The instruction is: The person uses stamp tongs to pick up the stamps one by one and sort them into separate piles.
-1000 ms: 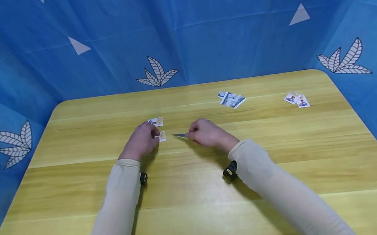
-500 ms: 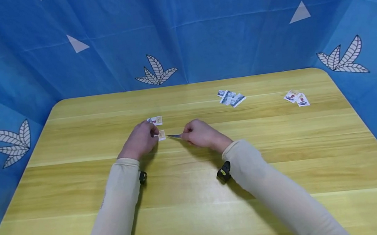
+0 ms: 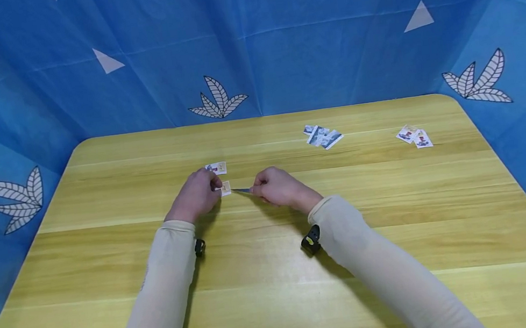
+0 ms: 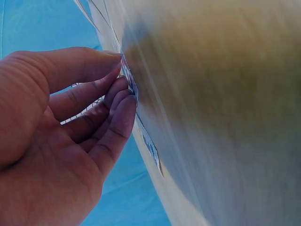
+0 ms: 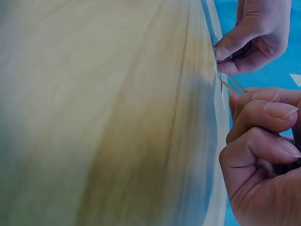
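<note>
In the head view my left hand (image 3: 195, 197) rests at the left end of a small printed card (image 3: 226, 188), covering part of it. Thumb and fingertips of that hand (image 4: 70, 117) meet at a card's edge in the left wrist view. My right hand (image 3: 281, 188) pinches thin pointed tweezers (image 3: 243, 190), whose tips reach the card's right edge. Two narrow prongs of the tweezers (image 5: 229, 84) show in the right wrist view, near the left fingers. Just beyond lies a second card (image 3: 217, 168), flat on the wood.
Several blue-grey cards (image 3: 324, 137) overlap towards the back of the wooden table (image 3: 275, 271). Two printed cards (image 3: 422, 139) lie partly overlapped at the back right. A blue patterned cloth (image 3: 319, 60) hangs behind the table.
My right hand has moved left with the tweezers, bringing their tips from a gap away to the card's edge. My left hand has stayed at the card.
</note>
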`<state>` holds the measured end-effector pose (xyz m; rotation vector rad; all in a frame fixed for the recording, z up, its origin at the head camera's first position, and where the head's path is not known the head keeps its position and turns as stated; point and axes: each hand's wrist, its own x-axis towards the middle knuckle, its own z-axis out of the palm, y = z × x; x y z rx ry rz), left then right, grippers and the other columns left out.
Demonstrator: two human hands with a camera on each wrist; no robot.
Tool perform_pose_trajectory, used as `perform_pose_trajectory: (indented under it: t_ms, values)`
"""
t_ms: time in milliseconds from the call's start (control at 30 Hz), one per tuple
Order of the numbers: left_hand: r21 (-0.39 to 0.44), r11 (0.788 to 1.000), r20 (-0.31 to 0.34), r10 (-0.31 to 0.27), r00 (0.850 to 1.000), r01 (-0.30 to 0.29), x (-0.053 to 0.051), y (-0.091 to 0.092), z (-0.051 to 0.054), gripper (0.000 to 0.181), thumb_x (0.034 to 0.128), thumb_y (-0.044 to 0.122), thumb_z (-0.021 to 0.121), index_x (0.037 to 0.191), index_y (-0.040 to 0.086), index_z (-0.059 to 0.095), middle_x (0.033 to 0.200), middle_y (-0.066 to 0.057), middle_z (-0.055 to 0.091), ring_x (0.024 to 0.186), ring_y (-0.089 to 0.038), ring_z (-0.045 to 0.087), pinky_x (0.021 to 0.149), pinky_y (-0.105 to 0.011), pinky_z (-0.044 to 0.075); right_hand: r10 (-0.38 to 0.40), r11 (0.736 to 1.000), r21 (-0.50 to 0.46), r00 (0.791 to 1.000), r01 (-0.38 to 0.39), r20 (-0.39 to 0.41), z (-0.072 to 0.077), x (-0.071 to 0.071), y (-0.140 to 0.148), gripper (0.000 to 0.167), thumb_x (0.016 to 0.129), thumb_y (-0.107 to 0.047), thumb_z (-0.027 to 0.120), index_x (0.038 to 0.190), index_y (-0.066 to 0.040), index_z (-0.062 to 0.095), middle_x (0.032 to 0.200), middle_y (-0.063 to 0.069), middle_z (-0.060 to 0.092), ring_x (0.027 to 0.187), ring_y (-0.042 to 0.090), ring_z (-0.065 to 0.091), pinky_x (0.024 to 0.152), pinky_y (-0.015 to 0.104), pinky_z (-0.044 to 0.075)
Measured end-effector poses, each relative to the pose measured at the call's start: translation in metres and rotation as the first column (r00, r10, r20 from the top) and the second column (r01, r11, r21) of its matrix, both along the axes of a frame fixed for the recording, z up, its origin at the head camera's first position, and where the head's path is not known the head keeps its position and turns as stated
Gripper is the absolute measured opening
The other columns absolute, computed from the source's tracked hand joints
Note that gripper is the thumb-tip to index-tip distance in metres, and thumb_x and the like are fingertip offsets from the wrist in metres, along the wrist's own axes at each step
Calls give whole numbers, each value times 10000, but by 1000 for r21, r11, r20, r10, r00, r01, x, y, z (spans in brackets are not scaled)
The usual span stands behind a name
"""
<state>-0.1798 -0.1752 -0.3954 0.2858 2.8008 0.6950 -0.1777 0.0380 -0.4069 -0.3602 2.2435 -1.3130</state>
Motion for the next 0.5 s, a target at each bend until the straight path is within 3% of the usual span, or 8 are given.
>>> perform_pose_trajectory:
  t_ms: [300,500]
  values:
    - [10,1000,8,-3,1000,3,1,-2,-1,159,934,16,577,1055,-52,655,1058,-166,583,918,-279,548,822,-404,485,13,1000,-5,1000,-12,28,-1,1,-3,210,1000,-155,544,905,10,633,583,31,479,445,119,373,427,246,308]
    - [5,1000,-7,-7,1000,7,0,0,-1,151,927,15,583,1041,-49,660,1047,-163,578,917,-280,546,825,-406,485,3,1000,-4,1000,-3,5,0,0,-4,196,998,-126,537,904,20,629,607,41,500,444,116,389,423,243,320]
